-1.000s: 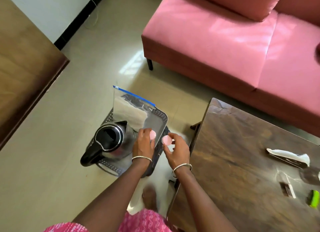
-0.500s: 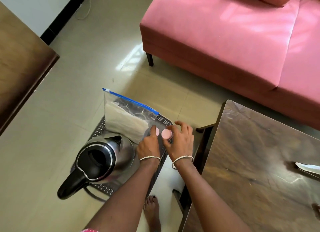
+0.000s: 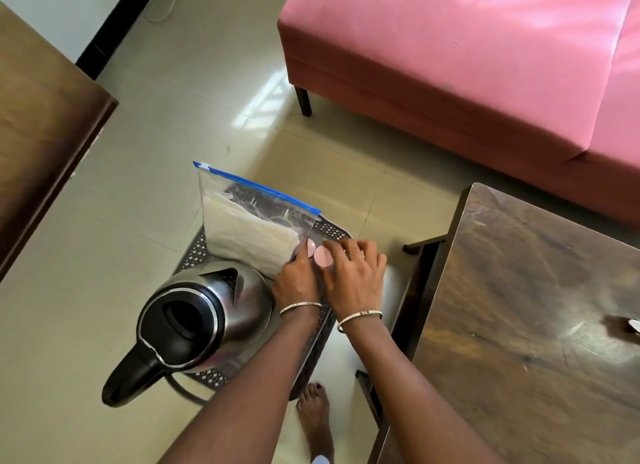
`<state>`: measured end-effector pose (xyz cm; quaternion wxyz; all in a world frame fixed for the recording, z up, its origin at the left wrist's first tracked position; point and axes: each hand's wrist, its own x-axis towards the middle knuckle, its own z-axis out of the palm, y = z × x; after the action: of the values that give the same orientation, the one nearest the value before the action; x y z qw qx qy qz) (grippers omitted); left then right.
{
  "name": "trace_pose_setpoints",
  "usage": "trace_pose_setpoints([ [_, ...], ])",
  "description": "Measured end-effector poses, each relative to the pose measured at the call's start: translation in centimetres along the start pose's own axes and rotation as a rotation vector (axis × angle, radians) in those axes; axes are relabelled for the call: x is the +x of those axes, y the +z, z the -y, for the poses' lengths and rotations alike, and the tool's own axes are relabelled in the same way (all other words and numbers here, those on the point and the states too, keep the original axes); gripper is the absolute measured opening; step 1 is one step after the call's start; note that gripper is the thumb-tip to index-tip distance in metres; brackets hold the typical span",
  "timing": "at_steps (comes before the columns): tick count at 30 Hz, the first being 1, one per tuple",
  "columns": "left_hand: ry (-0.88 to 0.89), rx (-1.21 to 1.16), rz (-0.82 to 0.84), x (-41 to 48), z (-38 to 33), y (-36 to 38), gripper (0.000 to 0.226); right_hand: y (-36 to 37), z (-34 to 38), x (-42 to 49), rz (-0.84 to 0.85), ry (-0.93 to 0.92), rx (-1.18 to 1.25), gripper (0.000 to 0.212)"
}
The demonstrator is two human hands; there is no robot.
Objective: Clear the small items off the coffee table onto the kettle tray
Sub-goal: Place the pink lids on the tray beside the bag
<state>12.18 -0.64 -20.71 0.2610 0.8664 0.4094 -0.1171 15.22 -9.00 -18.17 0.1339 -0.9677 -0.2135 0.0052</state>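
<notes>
Holding, left hand (image 3: 297,283): fingers curled, pinching a small pink disc (image 3: 311,248) beside the zip bag (image 3: 249,221).
Holding, right hand (image 3: 356,276): fingers bent round a larger pink disc (image 3: 324,256), over the right rim of the tray (image 3: 334,230).
Kettle (image 3: 207,318): stands on the tray, close left.
Counter (image 3: 536,325): just right of the tray.
Risk: discs released at the rim may roll onto the floor (image 3: 173,151); the leaning zip bag could topple if nudged.

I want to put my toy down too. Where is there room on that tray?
The kettle and zip bag fill most of the tray. Only the strip by its far right rim is bare, and the left hand and right hand are there, each holding a pink disc. The coffee table is bare along its left side.
</notes>
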Motion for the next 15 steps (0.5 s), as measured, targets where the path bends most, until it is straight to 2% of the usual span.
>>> trace_pose_setpoints([
  [4,-0.011,-0.001,0.024,-0.6,-0.1,-0.7,0.044,-0.5,1.3,1.0,0.077,0.003,-0.102,0.001],
  [8,-0.005,0.015,-0.031,-1.2,0.3,-1.5,0.046,-0.8,1.6,2.1,0.205,-0.024,-0.127,0.021],
  [11,0.033,0.059,-0.032,-1.8,0.5,-1.5,0.046,-0.7,1.4,2.3,0.252,-0.035,-0.184,0.018],
  [15,-0.003,0.077,-0.03,-2.4,0.7,-1.2,0.046,-0.7,1.7,2.2,0.252,-0.029,-0.251,0.007],
])
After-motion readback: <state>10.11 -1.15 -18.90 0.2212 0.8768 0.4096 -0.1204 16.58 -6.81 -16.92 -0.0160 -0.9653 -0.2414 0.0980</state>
